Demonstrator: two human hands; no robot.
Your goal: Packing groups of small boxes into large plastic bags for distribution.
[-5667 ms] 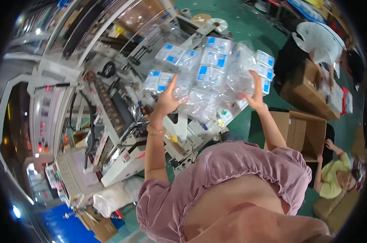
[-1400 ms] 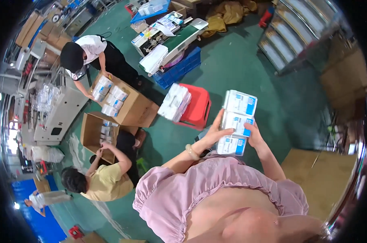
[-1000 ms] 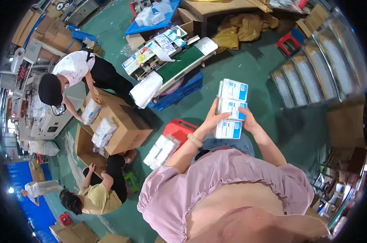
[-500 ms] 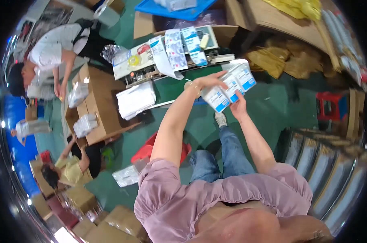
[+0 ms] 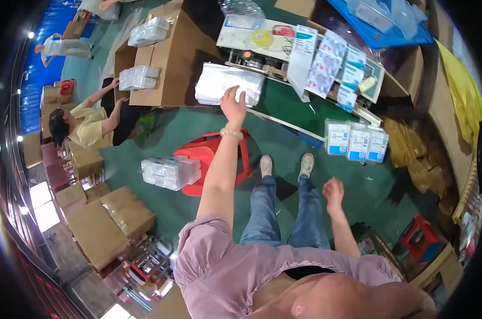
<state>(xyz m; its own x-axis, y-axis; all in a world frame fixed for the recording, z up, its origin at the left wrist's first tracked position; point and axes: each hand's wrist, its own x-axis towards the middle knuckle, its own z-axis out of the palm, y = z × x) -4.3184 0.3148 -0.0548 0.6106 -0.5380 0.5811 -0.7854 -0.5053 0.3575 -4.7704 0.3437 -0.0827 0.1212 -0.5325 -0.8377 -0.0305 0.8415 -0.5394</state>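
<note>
My left hand (image 5: 234,108) reaches out with its fingers spread and the tips on a stack of white plastic bags (image 5: 211,85). That stack lies at the left end of the green conveyor belt (image 5: 288,103). Near my right leg hangs my right hand (image 5: 334,194), its fingers loosely curled and nothing visible in it. Three white-and-blue boxes (image 5: 356,141) stand side by side at the right end of the belt, apart from both hands. Printed blue-and-white strips (image 5: 326,64) hang over the machine (image 5: 270,37) behind the belt.
Clear-wrapped packs (image 5: 169,173) rest by a red stool (image 5: 214,165) left of my legs. A large carton (image 5: 172,64) carries more wrapped packs, with a co-worker (image 5: 89,119) beside it. Yellow plastic sheeting (image 5: 411,143) lies at the right; another red stool (image 5: 419,236) stands nearer.
Both hands have let go of the white-and-blue boxes, which now stand at the belt's right end. My left hand has moved left onto the bags; my right hand has drawn back. The view has turned left.
</note>
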